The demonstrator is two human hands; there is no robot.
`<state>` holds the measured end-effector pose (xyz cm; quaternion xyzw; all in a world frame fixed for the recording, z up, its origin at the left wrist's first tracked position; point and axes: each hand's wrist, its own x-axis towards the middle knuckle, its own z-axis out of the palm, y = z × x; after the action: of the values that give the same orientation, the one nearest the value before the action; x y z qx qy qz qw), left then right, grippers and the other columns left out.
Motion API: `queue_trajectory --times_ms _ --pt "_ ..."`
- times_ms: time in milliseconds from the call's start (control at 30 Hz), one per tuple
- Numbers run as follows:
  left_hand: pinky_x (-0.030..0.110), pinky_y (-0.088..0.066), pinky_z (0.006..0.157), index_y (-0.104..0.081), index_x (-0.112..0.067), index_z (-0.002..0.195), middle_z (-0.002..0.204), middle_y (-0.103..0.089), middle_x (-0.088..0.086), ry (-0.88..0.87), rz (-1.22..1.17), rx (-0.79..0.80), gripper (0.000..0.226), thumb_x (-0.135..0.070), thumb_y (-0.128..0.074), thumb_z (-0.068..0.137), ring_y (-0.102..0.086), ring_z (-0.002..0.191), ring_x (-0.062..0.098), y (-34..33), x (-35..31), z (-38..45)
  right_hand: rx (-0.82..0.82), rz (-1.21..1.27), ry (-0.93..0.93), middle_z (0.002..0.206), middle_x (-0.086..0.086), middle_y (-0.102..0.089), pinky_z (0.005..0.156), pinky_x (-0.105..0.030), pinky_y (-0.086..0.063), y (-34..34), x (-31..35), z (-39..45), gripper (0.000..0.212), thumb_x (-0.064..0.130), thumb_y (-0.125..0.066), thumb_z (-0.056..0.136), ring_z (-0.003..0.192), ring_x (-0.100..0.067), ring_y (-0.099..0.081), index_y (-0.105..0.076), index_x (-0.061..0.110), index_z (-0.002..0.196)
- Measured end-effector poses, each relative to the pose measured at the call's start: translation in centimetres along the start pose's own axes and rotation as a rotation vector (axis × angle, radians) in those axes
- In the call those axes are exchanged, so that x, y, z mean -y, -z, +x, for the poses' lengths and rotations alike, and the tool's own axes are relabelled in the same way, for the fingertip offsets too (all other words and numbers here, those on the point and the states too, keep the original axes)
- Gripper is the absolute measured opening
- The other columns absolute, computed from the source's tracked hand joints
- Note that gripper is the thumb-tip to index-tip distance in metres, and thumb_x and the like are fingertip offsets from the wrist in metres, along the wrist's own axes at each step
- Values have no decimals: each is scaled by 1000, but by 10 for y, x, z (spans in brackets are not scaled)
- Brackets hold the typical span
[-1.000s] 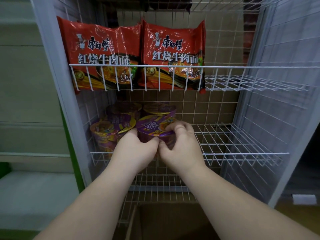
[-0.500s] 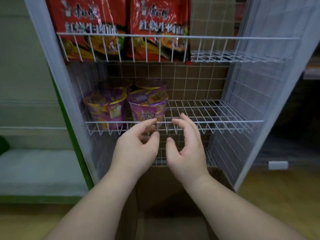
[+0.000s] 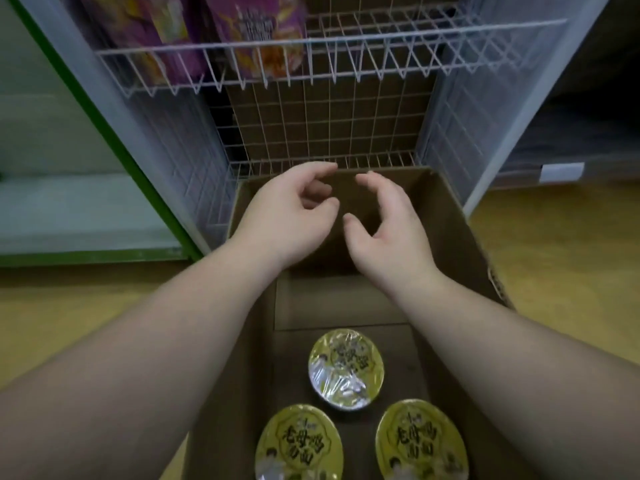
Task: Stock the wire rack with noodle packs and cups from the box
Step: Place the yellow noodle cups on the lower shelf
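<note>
Three yellow-lidded noodle cups sit in the cardboard box (image 3: 460,233), all toward its near end: far cup (image 3: 346,368) centred, near-left cup (image 3: 299,443) and near-right cup (image 3: 420,441) at the bottom edge of view, both cut off by the frame. Lids face up, foil film glinting on the far one. Cups stand near one another but apart. Far half of the box floor is bare cardboard.

Both hands hover above the far end of the box, neither touching anything. Left hand (image 3: 291,216): fingers loosely curled, thumb apart from them, nothing held. Right hand (image 3: 388,226): fingers loosely curved, thumb spread, nothing held. The two hands are near each other, palms turned inward, with a gap between them.

Wire rack (image 3: 329,46) stands just behind the far wall of the box. Two purple noodle cups, left purple cup (image 3: 152,36) and right purple cup (image 3: 259,32), stand at the left end of its shelf, behind the front rail, blurred and cropped at the top edge. Right part of that shelf shows only wire. Lowest rack tier, at the box's far rim, shows wire grid with brown backing behind.

Floor (image 3: 554,265) is yellowish, visible on both sides of the box. Green-edged panel (image 3: 104,133) runs along the rack's left side.
</note>
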<state>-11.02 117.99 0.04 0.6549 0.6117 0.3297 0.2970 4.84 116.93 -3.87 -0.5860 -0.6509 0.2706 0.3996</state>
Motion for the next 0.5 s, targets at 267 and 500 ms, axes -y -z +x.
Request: queue_trajectory --times_ms 267,500 --pt "35 -59 91 -70 -31 116 106 -69 -6 458 75 28 24 -33 -68 92 -67 99 19 -58 42 -22 176 -131 -338 160 -5 -33 99 -20 -34 -17 -38 -30 66 24 -63 92 136 -22 -48 -40 18 155" --pt "43 -58 94 -50 -26 150 138 -61 5 651 216 291 62 -31 -63 90 -62 115 31 -108 80 -57 385 -240 -512 164 -5 -25 91 -29 -38 -43 -79 -69 74 28 -63 90 139 -30 -47 -33 20 158"
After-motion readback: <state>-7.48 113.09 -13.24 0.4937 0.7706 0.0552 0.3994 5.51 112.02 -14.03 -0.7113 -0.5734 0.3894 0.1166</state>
